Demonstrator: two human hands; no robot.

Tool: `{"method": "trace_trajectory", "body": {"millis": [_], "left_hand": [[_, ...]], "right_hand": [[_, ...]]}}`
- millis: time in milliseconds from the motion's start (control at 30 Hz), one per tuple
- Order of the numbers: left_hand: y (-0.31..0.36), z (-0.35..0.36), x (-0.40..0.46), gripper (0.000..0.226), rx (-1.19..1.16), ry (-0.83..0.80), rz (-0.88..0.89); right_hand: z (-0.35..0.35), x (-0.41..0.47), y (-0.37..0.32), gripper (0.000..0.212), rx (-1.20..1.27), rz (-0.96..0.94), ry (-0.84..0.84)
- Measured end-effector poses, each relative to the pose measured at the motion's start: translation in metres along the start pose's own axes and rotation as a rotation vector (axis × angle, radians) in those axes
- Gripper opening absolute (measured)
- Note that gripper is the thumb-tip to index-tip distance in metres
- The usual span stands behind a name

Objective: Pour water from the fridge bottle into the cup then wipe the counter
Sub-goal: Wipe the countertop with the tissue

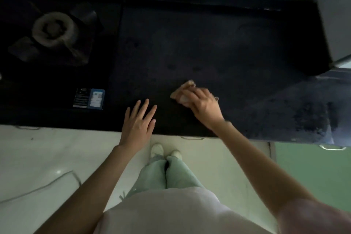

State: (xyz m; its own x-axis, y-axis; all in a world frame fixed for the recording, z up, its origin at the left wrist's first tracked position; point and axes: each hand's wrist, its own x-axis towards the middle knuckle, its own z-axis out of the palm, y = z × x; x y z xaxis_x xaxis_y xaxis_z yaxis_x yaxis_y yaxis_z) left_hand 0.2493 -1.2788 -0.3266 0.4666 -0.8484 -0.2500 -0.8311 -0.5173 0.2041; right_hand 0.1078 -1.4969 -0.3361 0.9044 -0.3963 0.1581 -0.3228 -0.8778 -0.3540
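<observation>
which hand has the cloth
The right hand: it presses the cloth on the counter. The left hand lies flat, open and empty.

Frame dim and soft overall. Cloth [183, 91] mostly hidden beneath right hand [201, 103]; only its far corner and left edge show, blurred. Burner [54, 28] smeared, detail unreadable. Print on the two small packets [88, 98] too small to read. Grey appliance [336, 24] cut off by right edge; identity unclear.
</observation>
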Motion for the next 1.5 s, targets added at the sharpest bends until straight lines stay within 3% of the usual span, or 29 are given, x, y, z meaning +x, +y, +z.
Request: {"method": "trace_trajectory", "body": {"millis": [167, 400, 700, 833, 1033, 1133, 1333, 1500], "left_hand": [[-0.004, 0.0, 0.002, 0.049, 0.03, -0.021, -0.004], [-0.006, -0.001, 0.0, 0.052, -0.008, -0.006, 0.008], [-0.005, 0.011, 0.001, 0.049, -0.035, 0.059, 0.007], [0.003, 0.013, 0.004, 0.047, -0.054, 0.092, -0.048], [0.007, 0.016, 0.003, 0.047, -0.012, 0.079, -0.084], [0.006, 0.016, 0.002, 0.048, 0.004, 0.054, -0.079], [0.005, 0.007, 0.001, 0.047, 0.027, 0.052, -0.066], [0.01, 0.0, 0.006, 0.048, -0.021, 0.1, -0.257]], "right_hand": [[-0.003, 0.074, 0.012, 0.045, 0.062, 0.211, 0.038], [0.024, 0.013, -0.065, 0.041, 0.111, 0.074, 0.058], [0.019, 0.17, 0.006, 0.039, 0.057, 0.127, -0.048], [0.026, 0.19, 0.007, 0.039, 0.048, 0.16, -0.033], [0.024, 0.104, -0.007, 0.041, 0.109, -0.249, -0.068], [0.019, 0.122, 0.006, 0.04, 0.125, -0.387, -0.132], [0.029, 0.255, 0.031, 0.042, 0.082, -0.167, -0.109], [0.034, 0.254, 0.02, 0.044, 0.052, -0.064, -0.094]]}}
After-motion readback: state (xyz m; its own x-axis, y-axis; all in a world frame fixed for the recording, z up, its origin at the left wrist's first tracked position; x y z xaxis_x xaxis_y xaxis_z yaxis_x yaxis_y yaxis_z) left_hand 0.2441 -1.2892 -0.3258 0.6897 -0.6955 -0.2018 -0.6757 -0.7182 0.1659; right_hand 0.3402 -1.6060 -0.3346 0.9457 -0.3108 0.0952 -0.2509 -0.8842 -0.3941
